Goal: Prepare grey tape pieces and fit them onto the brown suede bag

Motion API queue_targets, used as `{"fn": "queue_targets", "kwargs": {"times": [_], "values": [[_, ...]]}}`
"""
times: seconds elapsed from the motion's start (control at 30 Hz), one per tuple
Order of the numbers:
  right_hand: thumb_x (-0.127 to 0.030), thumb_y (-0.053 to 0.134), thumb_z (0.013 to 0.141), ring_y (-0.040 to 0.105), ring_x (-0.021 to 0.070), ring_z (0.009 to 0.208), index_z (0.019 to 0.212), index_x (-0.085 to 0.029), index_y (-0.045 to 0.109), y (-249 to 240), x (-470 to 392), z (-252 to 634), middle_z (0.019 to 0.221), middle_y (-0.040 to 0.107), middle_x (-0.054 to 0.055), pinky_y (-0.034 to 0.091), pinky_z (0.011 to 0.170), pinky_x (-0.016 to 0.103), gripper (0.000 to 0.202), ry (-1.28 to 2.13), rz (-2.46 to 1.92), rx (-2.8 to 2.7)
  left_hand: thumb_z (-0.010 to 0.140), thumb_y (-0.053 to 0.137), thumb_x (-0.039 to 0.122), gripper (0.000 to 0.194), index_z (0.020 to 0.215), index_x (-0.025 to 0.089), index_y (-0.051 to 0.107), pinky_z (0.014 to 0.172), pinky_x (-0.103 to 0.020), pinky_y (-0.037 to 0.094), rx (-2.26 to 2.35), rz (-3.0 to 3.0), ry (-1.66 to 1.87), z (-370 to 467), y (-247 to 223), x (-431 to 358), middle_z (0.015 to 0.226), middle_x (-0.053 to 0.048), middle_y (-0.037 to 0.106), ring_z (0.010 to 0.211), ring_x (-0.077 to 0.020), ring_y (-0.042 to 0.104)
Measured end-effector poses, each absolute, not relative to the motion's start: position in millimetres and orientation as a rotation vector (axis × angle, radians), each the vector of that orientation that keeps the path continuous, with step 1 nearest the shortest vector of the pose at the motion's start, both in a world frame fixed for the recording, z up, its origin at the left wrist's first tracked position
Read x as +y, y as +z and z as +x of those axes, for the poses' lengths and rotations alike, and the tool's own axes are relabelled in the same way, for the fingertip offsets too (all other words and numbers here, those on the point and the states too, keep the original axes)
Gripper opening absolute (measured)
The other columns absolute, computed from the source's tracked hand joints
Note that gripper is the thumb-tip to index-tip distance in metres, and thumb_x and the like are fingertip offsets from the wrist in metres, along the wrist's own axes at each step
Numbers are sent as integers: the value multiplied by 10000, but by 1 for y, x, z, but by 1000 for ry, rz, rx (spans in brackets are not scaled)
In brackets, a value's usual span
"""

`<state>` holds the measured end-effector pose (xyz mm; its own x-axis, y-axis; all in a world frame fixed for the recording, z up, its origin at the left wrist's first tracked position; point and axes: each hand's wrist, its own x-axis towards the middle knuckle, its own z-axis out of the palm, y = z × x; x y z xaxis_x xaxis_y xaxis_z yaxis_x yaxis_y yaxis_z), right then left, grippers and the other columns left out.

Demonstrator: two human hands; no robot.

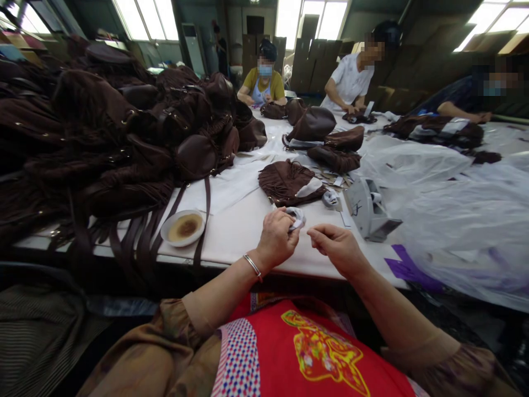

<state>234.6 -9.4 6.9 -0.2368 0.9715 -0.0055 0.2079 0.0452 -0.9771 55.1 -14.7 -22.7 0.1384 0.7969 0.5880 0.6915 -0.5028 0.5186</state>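
My left hand (278,237) is closed around a small grey-white roll (297,216), a ring with an open middle; I cannot make out its material. To its right, over the table's front edge, my right hand (336,247) is closed in a pinch, and whatever lies between its fingertips is too small to make out. Just beyond my hands lies a dark brown fringed bag (285,182) with a white piece on its right side. Another small roll (330,199) rests beside that bag. A grey tape-dispenser-like holder (367,209) stands to the right.
A tall heap of brown bags (165,121) covers the left side, its straps hanging over the edge. A white bowl (164,230) of brownish liquid sits near the front. Clear plastic sheets (454,215) spread on the right. Several people (264,82) work across the table.
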Motion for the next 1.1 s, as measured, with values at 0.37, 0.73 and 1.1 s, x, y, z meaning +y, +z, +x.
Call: {"fn": "queue_targets", "kwargs": {"times": [0.37,0.73,1.1], "values": [[-465,666,800,358,71,456,1118,-147,727,5,-4,231,611,609,-9,314,427,220,454,1319,-1167,-1694,832,631,196,47,879,198,636,1011,-467,463,1281,2201,1186,49,-18,-14,1010,-100,691,1161,-271,595],[-404,636,824,585,144,587,1098,-182,727,7,1,231,633,669,6,470,629,268,364,1155,-1202,-1879,890,600,235,72,888,189,656,1029,-450,466,1186,2248,1160,45,-17,-13,981,-103,686,1142,-258,599],[-445,675,847,582,156,585,1286,-281,648,1,9,242,639,654,-10,409,626,259,469,597,-1347,-2307,916,582,226,141,786,193,625,1128,-448,403,1036,2231,1216,39,-16,-17,937,-67,636,997,-188,604]]}}
